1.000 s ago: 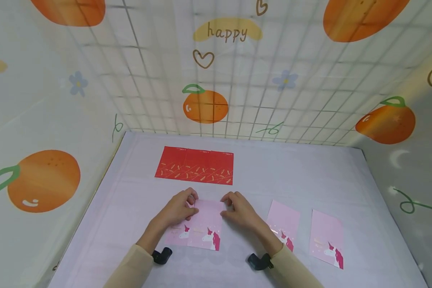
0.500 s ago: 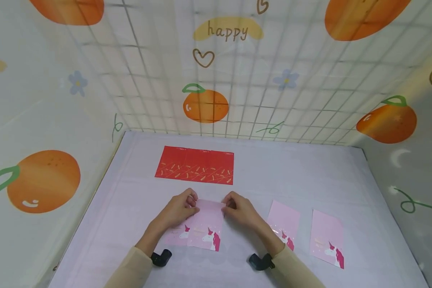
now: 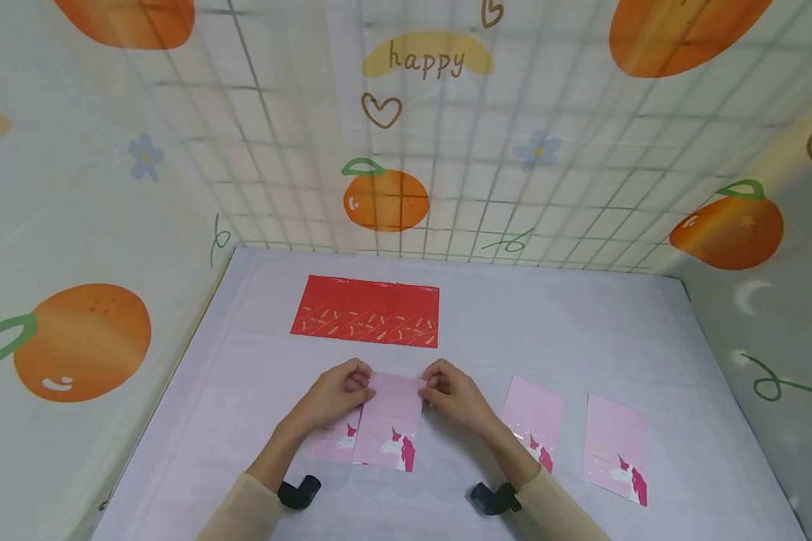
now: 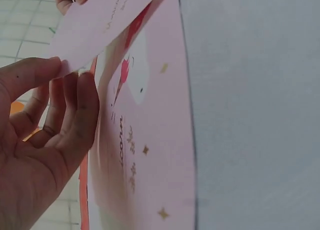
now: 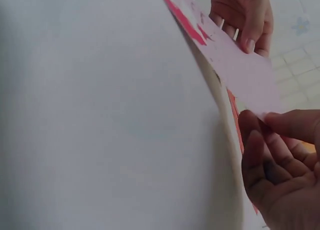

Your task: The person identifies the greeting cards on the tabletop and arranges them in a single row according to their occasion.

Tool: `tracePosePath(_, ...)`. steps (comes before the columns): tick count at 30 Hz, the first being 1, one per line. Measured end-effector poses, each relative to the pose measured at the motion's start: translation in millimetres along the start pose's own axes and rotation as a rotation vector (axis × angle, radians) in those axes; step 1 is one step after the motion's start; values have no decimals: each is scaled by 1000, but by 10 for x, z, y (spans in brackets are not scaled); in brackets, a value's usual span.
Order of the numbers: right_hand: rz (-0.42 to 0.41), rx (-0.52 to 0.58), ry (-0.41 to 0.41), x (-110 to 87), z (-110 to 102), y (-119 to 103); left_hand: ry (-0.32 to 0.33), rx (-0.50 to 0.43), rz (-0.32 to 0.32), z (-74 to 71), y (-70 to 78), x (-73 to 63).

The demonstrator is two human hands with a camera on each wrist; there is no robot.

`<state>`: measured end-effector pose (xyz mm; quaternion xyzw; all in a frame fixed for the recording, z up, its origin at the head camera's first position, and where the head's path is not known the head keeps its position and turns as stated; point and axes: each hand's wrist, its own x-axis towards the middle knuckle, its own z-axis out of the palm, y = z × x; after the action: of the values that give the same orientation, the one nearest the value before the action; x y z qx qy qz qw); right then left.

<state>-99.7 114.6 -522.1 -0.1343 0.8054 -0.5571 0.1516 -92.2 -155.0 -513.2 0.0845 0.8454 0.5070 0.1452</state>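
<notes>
A pink envelope (image 3: pixel 392 421) with a unicorn print is held by its two far corners, its far end raised off the table. My left hand (image 3: pixel 338 392) pinches the left corner between thumb and fingers. At the right corner, my right hand (image 3: pixel 455 394) pinches the paper the same way. Partly under its left side lies another pink unicorn envelope (image 3: pixel 333 443), flat and partly covered by my left hand. The left wrist view shows the held envelope (image 4: pixel 95 32) tilted above the lower one (image 4: pixel 160 140). In the right wrist view, both hands grip the envelope's far edge (image 5: pixel 250 75).
Several red envelopes (image 3: pixel 368 308) with gold marks lie in an overlapping row farther back. To the right are two more pink unicorn envelopes, one (image 3: pixel 534 409) beside my right forearm and one (image 3: pixel 614 447) farther out. A white cloth (image 3: pixel 548 323) covers the table.
My right thumb and fingers have closed on the envelope's right corner. The envelope has shifted slightly right and its far end has risen, with a gap now showing along its left edge.
</notes>
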Motion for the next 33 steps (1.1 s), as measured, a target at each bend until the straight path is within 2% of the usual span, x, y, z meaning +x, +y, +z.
tracePosePath(6, -15, 51, 7, -25, -35, -15, -29, -130, -4, -3, 8, -62)
tracePosePath(13, -23, 81, 1, -25, -102, -35, -45, -198, -20, 6, 30, -134)
tracePosePath(18, -32, 93, 27, -13, -172, -71, -118, -257, -22, 33, 9, -176)
tracePosePath(22, -6, 93, 59, -5, -226, -116, -171, -260, -22, 67, -5, -205)
tracePosePath(27, 7, 96, 98, 8, -295, -181, -194, -254, -10, 87, 10, -242)
tracePosePath(33, -7, 97, 108, 18, -387, -266, -218, -310, -19, 108, 14, -260)
